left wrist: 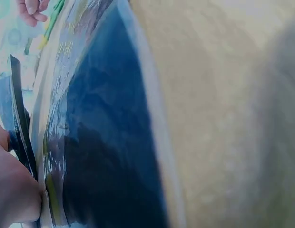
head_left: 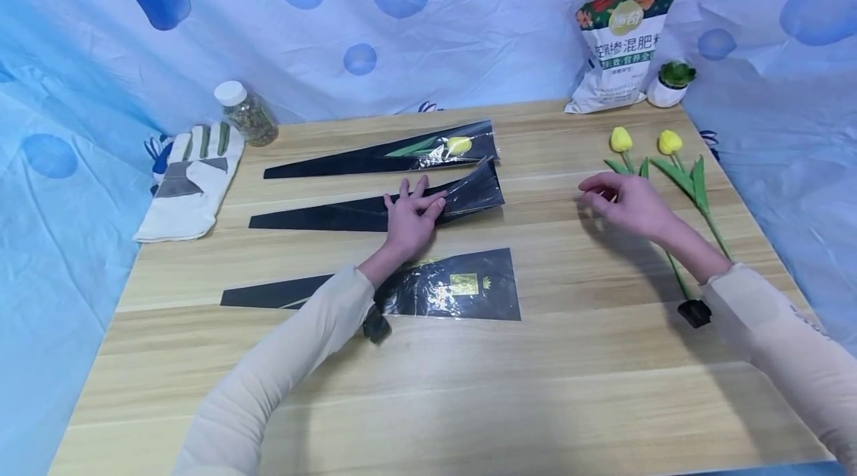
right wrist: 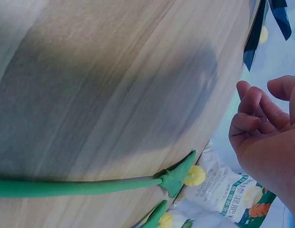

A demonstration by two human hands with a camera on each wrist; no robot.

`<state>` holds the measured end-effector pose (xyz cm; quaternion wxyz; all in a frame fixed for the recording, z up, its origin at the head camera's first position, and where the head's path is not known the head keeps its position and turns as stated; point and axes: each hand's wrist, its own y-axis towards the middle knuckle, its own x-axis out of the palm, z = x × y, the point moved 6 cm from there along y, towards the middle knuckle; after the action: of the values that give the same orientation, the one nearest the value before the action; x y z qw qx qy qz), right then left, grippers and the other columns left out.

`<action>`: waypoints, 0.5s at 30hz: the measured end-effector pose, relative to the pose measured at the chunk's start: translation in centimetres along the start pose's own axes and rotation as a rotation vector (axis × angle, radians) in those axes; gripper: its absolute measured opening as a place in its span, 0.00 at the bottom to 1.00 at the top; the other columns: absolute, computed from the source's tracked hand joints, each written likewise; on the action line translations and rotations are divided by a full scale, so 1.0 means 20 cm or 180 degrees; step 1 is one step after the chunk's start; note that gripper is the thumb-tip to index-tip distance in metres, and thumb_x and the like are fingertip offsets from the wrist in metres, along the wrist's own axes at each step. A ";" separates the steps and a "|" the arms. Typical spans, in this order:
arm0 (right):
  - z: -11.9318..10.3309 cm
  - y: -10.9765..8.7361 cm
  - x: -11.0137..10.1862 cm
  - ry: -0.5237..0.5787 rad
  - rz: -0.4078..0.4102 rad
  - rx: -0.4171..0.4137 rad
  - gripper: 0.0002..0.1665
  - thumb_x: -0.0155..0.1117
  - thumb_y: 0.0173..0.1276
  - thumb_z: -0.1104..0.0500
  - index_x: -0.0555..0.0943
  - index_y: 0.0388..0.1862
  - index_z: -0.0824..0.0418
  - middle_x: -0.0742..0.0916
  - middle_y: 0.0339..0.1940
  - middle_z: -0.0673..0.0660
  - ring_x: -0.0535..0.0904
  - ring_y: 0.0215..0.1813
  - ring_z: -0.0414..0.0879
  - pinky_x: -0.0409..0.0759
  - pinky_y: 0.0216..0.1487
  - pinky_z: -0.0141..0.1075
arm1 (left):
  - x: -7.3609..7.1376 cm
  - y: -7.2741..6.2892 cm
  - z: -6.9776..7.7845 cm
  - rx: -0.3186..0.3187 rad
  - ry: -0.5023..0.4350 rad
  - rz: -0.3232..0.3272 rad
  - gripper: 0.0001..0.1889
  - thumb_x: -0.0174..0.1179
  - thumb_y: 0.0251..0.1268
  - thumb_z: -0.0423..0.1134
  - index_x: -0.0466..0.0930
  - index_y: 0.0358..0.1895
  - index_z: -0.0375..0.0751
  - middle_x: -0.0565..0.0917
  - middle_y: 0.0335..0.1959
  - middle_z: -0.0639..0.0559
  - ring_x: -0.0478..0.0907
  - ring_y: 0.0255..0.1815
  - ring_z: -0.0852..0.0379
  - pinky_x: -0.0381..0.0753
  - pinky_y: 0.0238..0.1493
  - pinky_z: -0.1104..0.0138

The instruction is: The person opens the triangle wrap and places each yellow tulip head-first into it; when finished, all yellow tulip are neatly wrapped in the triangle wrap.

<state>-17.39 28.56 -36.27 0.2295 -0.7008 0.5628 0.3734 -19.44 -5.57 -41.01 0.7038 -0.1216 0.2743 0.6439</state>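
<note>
My left hand (head_left: 410, 223) rests on the middle black flower sleeve (head_left: 321, 213), its fingers spread over the film. The wide mouth of that sleeve stands partly raised to the right of the hand. In the left wrist view the hand (left wrist: 16, 187) shows at the left edge beside the raised film. My right hand (head_left: 629, 202) hovers over the table with loosely bent fingers and nothing in them. Close to it lie two yellow artificial tulips, the nearer tulip (head_left: 621, 140) partly hidden by the hand and the other tulip (head_left: 670, 142) to its right.
A black sleeve with a yellow tulip inside (head_left: 458, 146) lies farther back. Another flat black sleeve (head_left: 492, 290) lies nearer, under the left forearm. A white glove (head_left: 181, 212) and a lidded jar (head_left: 251, 119) are at left; a fertilizer bag (head_left: 619, 52) and potted succulent (head_left: 668, 89) stand back right.
</note>
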 end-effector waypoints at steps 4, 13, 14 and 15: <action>0.01 -0.02 -0.01 0.0089 -0.0022 0.0015 0.13 0.59 0.72 0.67 0.82 0.51 0.72 0.85 0.32 0.60 0.75 0.30 0.45 0.72 0.26 0.30 | -0.01 0.00 -0.01 -0.0066 -0.0198 0.0118 0.11 0.62 0.70 0.35 0.86 0.51 0.38 0.68 0.71 0.40 0.48 0.78 0.36 0.24 0.73 0.43; 0.13 -0.12 -0.16 0.0016 0.0320 0.0380 0.13 0.62 0.71 0.65 0.83 0.49 0.72 0.87 0.37 0.66 0.74 0.29 0.34 0.71 0.25 0.26 | -0.01 0.00 -0.02 -0.0122 -0.0341 0.0204 0.10 0.62 0.69 0.34 0.87 0.50 0.38 0.69 0.70 0.40 0.49 0.78 0.38 0.25 0.75 0.47; 0.15 -0.13 -0.18 0.0008 0.0316 0.0448 0.13 0.62 0.71 0.65 0.82 0.49 0.73 0.87 0.38 0.67 0.74 0.29 0.32 0.71 0.25 0.26 | -0.01 0.00 -0.02 -0.0126 -0.0351 0.0201 0.10 0.62 0.69 0.34 0.87 0.50 0.38 0.69 0.70 0.40 0.49 0.78 0.38 0.25 0.75 0.47; 0.17 -0.15 -0.20 -0.0021 0.0308 0.0519 0.13 0.62 0.70 0.65 0.82 0.49 0.74 0.86 0.37 0.67 0.74 0.29 0.31 0.72 0.25 0.26 | -0.01 0.00 -0.02 -0.0131 -0.0365 0.0197 0.10 0.62 0.69 0.33 0.87 0.50 0.38 0.69 0.70 0.40 0.49 0.78 0.38 0.25 0.75 0.47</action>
<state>-15.82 34.33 -35.48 0.2694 -0.6505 0.6238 0.3393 -19.44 -6.00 -41.23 0.6955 -0.0904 0.2238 0.6768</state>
